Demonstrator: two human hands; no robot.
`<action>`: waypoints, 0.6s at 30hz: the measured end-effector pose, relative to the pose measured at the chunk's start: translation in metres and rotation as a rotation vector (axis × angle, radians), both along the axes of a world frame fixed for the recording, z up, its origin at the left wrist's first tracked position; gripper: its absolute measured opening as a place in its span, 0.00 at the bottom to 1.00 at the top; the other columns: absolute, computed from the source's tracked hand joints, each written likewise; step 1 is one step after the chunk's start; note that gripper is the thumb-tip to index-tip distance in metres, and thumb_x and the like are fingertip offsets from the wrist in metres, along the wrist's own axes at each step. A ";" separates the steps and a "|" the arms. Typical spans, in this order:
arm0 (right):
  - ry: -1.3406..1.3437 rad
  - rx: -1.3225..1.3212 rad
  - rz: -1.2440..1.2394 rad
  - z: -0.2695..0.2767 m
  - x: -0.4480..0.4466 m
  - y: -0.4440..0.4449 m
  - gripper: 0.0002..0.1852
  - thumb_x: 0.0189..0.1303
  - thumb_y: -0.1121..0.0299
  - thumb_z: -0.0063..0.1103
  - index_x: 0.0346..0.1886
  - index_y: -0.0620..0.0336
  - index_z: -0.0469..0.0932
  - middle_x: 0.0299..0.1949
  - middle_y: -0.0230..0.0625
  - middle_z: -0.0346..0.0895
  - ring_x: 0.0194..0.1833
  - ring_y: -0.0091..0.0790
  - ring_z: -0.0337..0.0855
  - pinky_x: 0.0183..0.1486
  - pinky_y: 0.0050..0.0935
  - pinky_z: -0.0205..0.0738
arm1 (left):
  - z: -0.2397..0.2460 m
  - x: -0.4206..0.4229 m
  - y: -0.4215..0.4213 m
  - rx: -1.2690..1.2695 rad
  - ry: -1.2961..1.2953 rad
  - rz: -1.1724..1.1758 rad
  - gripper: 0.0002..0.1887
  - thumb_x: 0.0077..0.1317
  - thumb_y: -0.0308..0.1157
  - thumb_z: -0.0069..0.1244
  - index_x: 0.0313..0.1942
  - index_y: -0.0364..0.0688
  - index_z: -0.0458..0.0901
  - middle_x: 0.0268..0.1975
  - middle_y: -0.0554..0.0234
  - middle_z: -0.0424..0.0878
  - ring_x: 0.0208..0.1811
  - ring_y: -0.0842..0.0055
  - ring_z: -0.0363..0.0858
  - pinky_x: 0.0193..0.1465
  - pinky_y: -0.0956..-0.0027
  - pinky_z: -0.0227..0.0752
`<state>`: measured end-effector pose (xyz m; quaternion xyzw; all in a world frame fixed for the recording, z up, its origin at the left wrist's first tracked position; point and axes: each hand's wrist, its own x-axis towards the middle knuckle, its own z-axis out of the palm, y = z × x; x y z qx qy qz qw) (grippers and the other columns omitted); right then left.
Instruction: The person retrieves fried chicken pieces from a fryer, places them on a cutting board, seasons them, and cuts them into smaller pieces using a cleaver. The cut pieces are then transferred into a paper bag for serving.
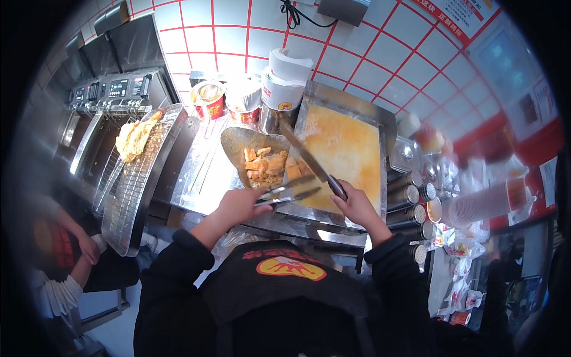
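My left hand grips metal tongs, whose dark-tipped arms reach over the left edge of a stained, yellowed cutting board. In my right hand is the dark handle of a long knife; its blade points up and left above the board. Cut pieces of fried chicken sit in a metal scoop left of the board. More pieces show at the board's left edge, partly blurred behind the blade and tongs.
Left, a fried cutlet lies on a wire rack tray beside a fryer. Paper bags and paper tubs stand behind the scoop. Metal shakers and stacked cups are right. Another person's hands show at lower left.
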<state>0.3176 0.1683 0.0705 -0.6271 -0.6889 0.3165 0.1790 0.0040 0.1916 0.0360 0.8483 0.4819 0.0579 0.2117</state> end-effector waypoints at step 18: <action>-0.515 0.305 -0.465 -0.051 0.065 -0.007 0.28 0.55 0.68 0.57 0.62 0.51 0.65 0.44 0.49 0.70 0.45 0.50 0.74 0.45 0.43 0.69 | 0.012 0.092 0.009 -0.220 -0.130 0.270 0.35 0.61 0.41 0.49 0.60 0.27 0.54 0.47 0.37 0.74 0.47 0.49 0.76 0.49 0.56 0.72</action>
